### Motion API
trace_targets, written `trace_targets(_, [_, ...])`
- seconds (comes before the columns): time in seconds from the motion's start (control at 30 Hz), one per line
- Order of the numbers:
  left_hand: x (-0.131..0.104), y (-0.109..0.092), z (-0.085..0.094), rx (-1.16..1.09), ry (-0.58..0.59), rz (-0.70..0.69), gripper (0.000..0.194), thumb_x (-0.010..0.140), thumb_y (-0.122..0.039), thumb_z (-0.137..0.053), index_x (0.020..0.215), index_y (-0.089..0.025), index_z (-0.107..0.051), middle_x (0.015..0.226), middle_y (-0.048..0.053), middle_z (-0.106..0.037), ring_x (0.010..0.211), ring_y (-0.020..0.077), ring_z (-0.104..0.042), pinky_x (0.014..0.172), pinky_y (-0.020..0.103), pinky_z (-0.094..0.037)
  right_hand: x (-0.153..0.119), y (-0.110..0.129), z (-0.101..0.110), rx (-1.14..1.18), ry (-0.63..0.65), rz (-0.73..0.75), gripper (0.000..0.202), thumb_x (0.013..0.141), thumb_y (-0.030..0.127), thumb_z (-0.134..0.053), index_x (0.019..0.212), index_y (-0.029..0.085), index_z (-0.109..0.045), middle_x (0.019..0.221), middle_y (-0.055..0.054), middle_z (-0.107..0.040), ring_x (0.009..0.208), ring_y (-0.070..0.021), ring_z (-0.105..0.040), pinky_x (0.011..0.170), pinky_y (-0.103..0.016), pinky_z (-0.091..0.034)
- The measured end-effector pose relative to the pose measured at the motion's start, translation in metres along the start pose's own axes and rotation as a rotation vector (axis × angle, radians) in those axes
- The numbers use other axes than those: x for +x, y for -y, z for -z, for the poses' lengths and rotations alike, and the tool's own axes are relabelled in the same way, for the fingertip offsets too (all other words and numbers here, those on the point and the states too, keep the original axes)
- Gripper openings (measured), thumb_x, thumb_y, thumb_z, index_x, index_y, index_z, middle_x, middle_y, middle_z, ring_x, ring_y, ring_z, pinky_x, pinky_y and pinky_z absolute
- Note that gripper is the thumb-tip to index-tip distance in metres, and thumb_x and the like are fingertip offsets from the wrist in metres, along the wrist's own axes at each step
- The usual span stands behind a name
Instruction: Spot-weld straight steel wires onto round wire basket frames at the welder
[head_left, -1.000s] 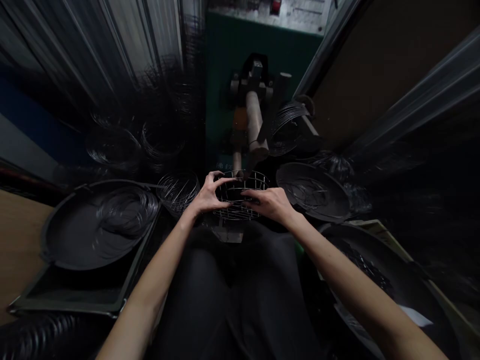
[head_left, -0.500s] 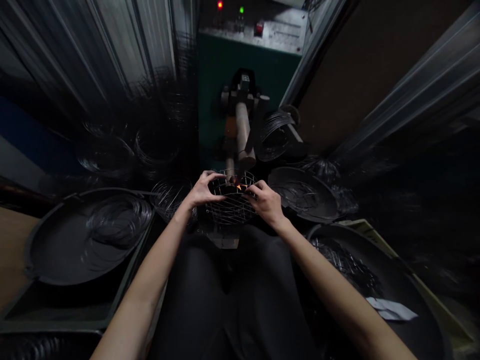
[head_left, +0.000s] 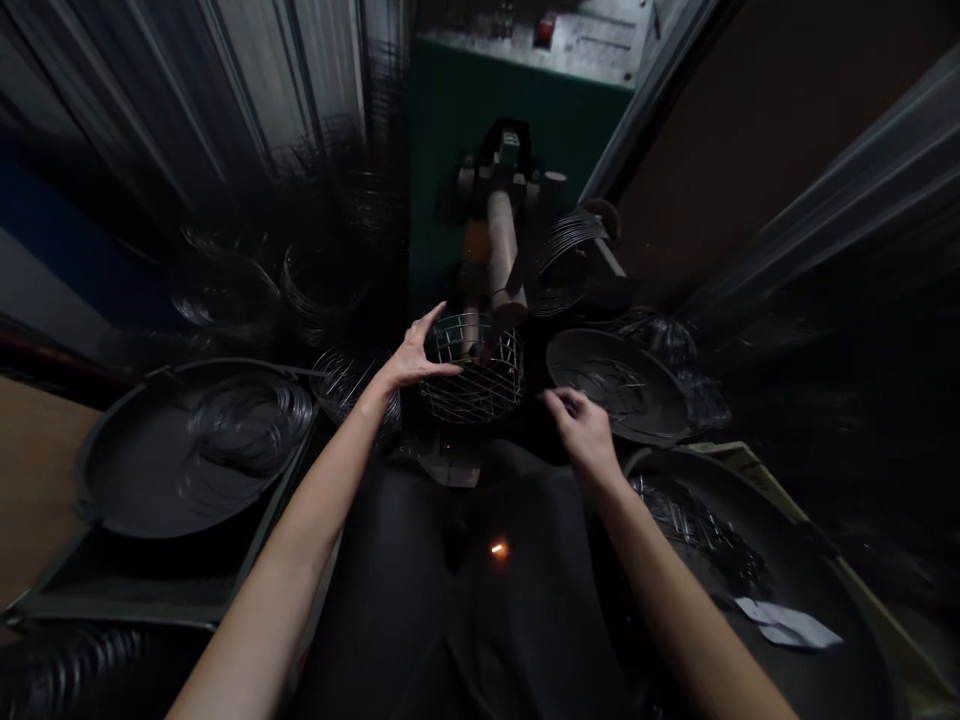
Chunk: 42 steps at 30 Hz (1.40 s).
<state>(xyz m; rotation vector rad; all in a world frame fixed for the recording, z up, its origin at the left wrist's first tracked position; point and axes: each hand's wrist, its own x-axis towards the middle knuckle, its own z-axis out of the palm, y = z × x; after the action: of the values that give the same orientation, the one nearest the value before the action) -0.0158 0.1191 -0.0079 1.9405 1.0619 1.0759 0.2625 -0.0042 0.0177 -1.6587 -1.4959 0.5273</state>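
Observation:
A round wire basket [head_left: 474, 395] of thin metal rods sits at the lower end of a spot welder's electrodes [head_left: 504, 245], in front of my knees. My left hand [head_left: 415, 352] spans its left side, thumb along the near rim and fingers stretched up the far side, steadying it. Apart from the basket, my right hand [head_left: 583, 425] is at its right, fingers curled together and somewhat blurred. Whether it pinches anything cannot be made out. A glowing spark [head_left: 499, 549] shows over my dark trousers.
At left, a dark round pan [head_left: 142, 470] holds wire rings. Two more pans stand at right, one [head_left: 622, 425] with short rods, the nearer [head_left: 817, 590] with wire pieces and a white paper [head_left: 789, 622]. Coiled wire [head_left: 559, 265] hangs beside the green machine [head_left: 442, 150].
My right hand has left the basket and moved right, towards the pan. The sparking at the electrodes has stopped, and one spark has dropped over my lap. My left hand stays at the basket.

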Motion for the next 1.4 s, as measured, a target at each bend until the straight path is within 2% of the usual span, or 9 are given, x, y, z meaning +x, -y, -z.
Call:
trace_targets(0.2, [-0.046,0.052,-0.009,-0.149,0.053,0.106,0.126,0.053,-0.047,-0.085,0.15,-0.024,-0.007,0.156,0.018,-0.012,0.145,0.0345,-0.013,0.117,0.053,-0.014,-0.099,-0.053,0.023,-0.104,0.146,-0.194,0.063,0.087,0.07,-0.025,0.077,0.02,-0.061,0.081,-0.01,-0.065,0.081,-0.0252,-0.063,0.078,-0.039,-0.051])
trace_targets(0.37, [-0.051,0.065,-0.03,-0.374,-0.072,0.214,0.131,0.045,-0.046,-0.088,0.146,-0.024,-0.007,0.145,0.021,-0.029,0.14,0.0346,-0.027,0.112,0.055,-0.025,-0.125,-0.097,0.016,-0.233,0.31,-0.087,0.061,0.08,0.073,-0.035,0.081,0.02,-0.065,0.093,-0.015,-0.068,0.093,-0.0318,-0.064,0.087,-0.046,-0.051])
trace_targets(0.53, [-0.067,0.052,-0.031,-0.399,-0.249,0.221,0.123,0.043,-0.043,-0.089,0.14,-0.028,-0.015,0.136,0.016,-0.034,0.134,0.031,-0.037,0.109,0.053,-0.031,-0.133,-0.124,0.032,-0.074,0.54,-0.063,0.045,0.082,0.06,-0.049,0.087,0.021,-0.069,0.091,-0.01,-0.069,0.087,-0.0262,-0.066,0.08,-0.037,-0.055])
trace_targets(0.63, [-0.086,0.033,-0.02,-0.308,-0.236,0.114,0.117,0.047,-0.041,-0.087,0.139,-0.027,-0.016,0.13,0.013,-0.039,0.129,0.0288,-0.041,0.108,0.051,-0.034,-0.123,-0.101,0.039,0.034,0.463,-0.165,0.047,0.081,0.06,-0.054,0.1,0.018,-0.067,0.092,-0.01,-0.068,0.072,-0.0228,-0.065,0.063,-0.033,-0.056])
trace_targets(0.77, [-0.101,-0.009,-0.006,0.01,-0.102,-0.082,0.104,0.052,-0.03,-0.084,0.138,-0.028,-0.025,0.132,0.011,-0.041,0.125,0.028,-0.044,0.109,0.048,-0.036,-0.083,-0.019,0.033,0.149,0.418,-0.116,0.05,0.08,0.051,-0.064,0.119,0.02,-0.06,0.098,-0.007,-0.067,0.076,-0.0178,-0.063,0.067,-0.027,-0.052])
trace_targets(0.93, [-0.095,-0.056,-0.008,0.433,0.106,-0.17,0.073,0.058,-0.023,-0.078,0.125,-0.028,-0.051,0.132,0.01,-0.037,0.121,0.0312,-0.042,0.102,0.048,-0.04,-0.024,0.058,0.006,0.122,0.781,-0.057,0.03,0.078,0.043,-0.068,0.087,0.015,-0.072,0.077,-0.004,-0.068,0.073,-0.0168,-0.062,0.067,-0.025,-0.048])
trace_targets(1.03, [-0.09,-0.065,-0.014,0.527,0.145,-0.181,0.063,0.062,-0.028,-0.076,0.122,-0.026,-0.056,0.131,0.011,-0.036,0.119,0.0329,-0.041,0.099,0.05,-0.042,-0.014,0.063,-0.013,-0.14,0.651,0.14,0.023,0.084,0.036,-0.064,0.09,0.016,-0.073,0.081,-0.004,-0.071,0.077,-0.0179,-0.065,0.07,-0.026,-0.047])
trace_targets(1.17, [-0.086,-0.061,-0.02,0.484,0.144,-0.16,0.07,0.058,-0.029,-0.078,0.124,-0.026,-0.054,0.13,0.011,-0.035,0.118,0.0326,-0.042,0.099,0.049,-0.042,-0.025,0.048,-0.027,-0.539,0.51,0.54,0.035,0.088,0.032,-0.062,0.121,0.02,-0.064,0.111,-0.008,-0.068,0.09,-0.0229,-0.067,0.067,-0.027,-0.048])
trace_targets(1.4, [-0.07,-0.053,-0.028,0.371,0.115,-0.091,0.072,0.054,-0.021,-0.077,0.122,-0.028,-0.054,0.128,0.009,-0.035,0.121,0.0322,-0.041,0.103,0.049,-0.042,-0.018,0.033,-0.024,-0.693,0.395,0.76,0.029,0.095,0.025,-0.048,0.12,0.024,-0.064,0.115,-0.003,-0.067,0.084,-0.0171,-0.068,0.054,-0.022,-0.042])
